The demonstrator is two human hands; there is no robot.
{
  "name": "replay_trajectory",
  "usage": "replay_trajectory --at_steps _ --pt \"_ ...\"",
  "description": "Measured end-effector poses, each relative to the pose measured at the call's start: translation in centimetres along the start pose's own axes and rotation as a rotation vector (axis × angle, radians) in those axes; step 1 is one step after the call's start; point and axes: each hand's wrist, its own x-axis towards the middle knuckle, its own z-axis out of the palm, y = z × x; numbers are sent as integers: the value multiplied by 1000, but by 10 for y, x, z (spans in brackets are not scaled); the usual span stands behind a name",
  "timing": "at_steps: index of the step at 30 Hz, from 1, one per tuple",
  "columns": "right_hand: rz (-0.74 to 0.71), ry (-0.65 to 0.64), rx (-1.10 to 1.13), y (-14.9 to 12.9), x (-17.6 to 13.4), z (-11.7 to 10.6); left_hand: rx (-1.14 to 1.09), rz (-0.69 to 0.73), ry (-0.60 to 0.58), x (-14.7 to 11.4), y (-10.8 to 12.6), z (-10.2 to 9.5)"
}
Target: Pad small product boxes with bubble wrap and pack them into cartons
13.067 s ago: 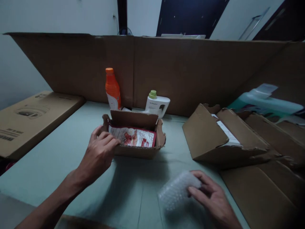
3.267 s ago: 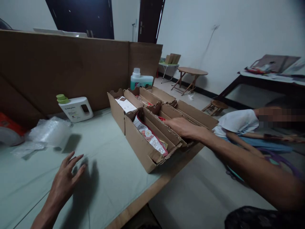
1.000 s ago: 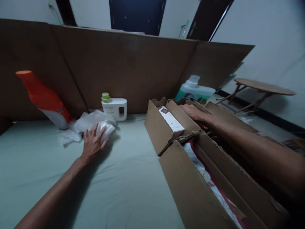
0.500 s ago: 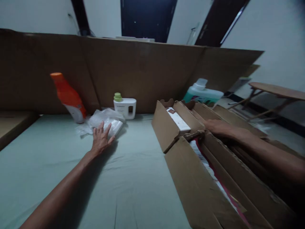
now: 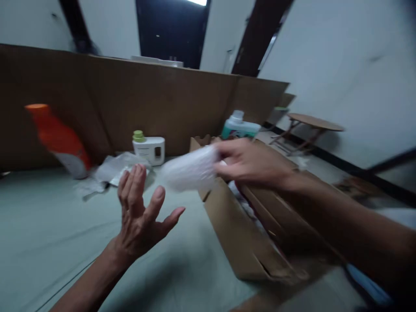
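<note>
A whitish wrapped bundle (image 5: 188,171), smeared by motion, is pinched at its right end between the thumb and fingers of my right hand (image 5: 251,164). It looks like a roll in bubble wrap, but the blur hides what is inside. My left hand (image 5: 139,212) is raised over the sheet with fingers spread, to the left of the bundle and apart from it. Behind my left fingers lies crumpled clear plastic wrapping (image 5: 113,167). Under my right forearm stands an open cardboard box (image 5: 227,225) with divided sections, partly hidden by the arm.
An orange bottle (image 5: 61,138) leans at the left. A white bottle with a green cap (image 5: 149,149) stands by the cardboard wall (image 5: 169,97). Beyond the box is a teal bottle (image 5: 242,129). A wooden stool (image 5: 315,122) stands on the floor at right.
My right hand has come out of the box area and leftward, now holding the wrapped bundle. My left hand has lifted off the plastic wrapping toward me. The view has turned right.
</note>
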Motion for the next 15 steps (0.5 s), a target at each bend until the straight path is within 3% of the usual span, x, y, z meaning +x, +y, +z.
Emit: replay_trajectory --at_steps 1,3,6,8,9,12,15 --pt "-93 -55 135 -11 5 14 -6 34 -2 4 0 -1" --pt "-131 -94 315 -7 6 24 17 51 -14 3 -18 0" --pt "79 174 307 45 -27 -6 149 -84 15 -11 -78 12" --pt "336 318 122 90 -69 -38 224 -335 -211 -22 -118 24" --pt "498 302 -12 110 -92 -52 233 -428 -277 -28 -135 31" --pt "858 -8 -303 152 -158 -75 216 -596 -547 -46 -166 52" --pt "949 -48 -390 171 -197 -74 300 -670 -793 -64 -180 67"
